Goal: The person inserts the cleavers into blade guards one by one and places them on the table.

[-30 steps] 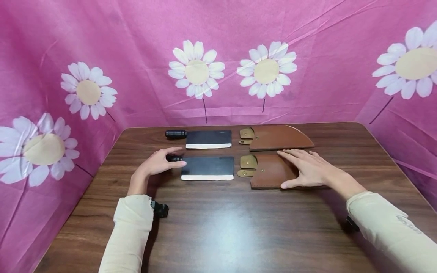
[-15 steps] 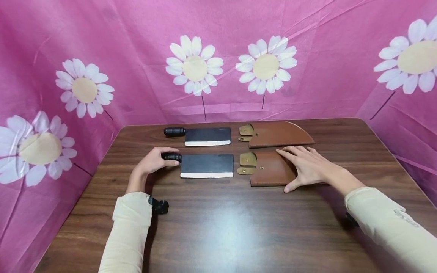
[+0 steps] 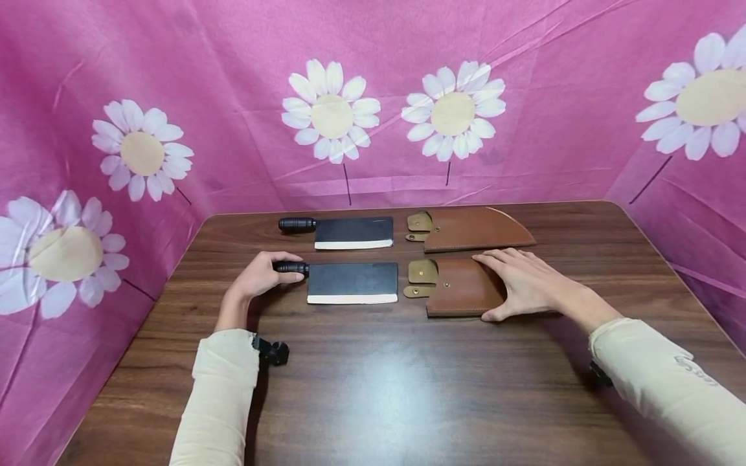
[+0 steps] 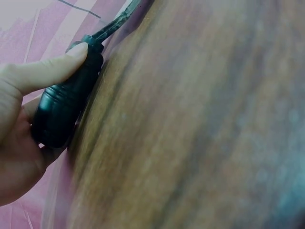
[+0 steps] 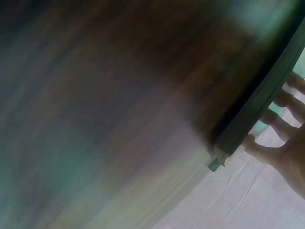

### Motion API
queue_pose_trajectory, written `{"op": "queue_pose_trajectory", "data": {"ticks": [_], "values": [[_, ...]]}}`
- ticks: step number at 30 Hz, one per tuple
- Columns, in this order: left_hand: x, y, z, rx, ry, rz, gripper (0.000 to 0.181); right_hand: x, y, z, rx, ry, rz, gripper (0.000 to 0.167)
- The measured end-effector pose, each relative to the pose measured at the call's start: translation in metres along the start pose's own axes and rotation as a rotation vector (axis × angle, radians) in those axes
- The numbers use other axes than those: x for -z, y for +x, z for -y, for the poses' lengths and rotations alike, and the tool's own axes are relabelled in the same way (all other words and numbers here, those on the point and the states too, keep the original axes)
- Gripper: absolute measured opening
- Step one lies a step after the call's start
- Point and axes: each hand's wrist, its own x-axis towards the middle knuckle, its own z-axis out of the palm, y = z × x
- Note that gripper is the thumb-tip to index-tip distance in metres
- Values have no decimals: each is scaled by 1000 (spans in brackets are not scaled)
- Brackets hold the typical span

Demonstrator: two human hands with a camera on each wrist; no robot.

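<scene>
My left hand (image 3: 256, 278) grips the black handle (image 4: 71, 95) of the nearer cleaver (image 3: 352, 283). The thumb lies along the handle in the left wrist view, with the other fingers partly hidden behind it. This cleaver's dark rectangular blade lies on the table, its bright edge toward me. Across the nearer brown leather sheath (image 3: 463, 285) stretches my right hand (image 3: 527, 285), its fingers spread. Its thumb is at the sheath's near edge and the index fingertip at the far edge. The sheath lies flat, its rounded end hidden under the hand.
Behind these lie a second cleaver (image 3: 353, 232) and a second brown sheath (image 3: 478, 230) with olive snap straps. All rest on a dark wooden table (image 3: 361, 388). A pink flowered cloth (image 3: 390, 39) hangs behind and at both sides.
My left hand has closed round the cleaver's handle, moving slightly left. My right thumb swung out from the sheath's near edge, then came back to it. Cleavers and sheaths lie as before.
</scene>
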Motion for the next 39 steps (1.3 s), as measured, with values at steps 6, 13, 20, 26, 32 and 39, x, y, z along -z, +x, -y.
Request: {"op": "queue_pose_trajectory", "data": {"ticks": [6,13,20,26,32,39], "values": [[1,1,2,-15,30,8,41,3,1,-3,2,35,-35,115],[2,1,6,-11,-1,-12,40,6,4,-6,50,43,-121,110],[4,2,11,22,-111,-52,41,10,8,-9,81,26,-184,111],[-1,-6,15,63,-140,-74,45,5,8,-5,107,13,-170,112],[-3,-7,14,40,-202,-116,46,4,9,-3,105,8,-192,113],[0,-1,9,17,-259,-142,46,6,10,-6,104,14,-259,110]]}}
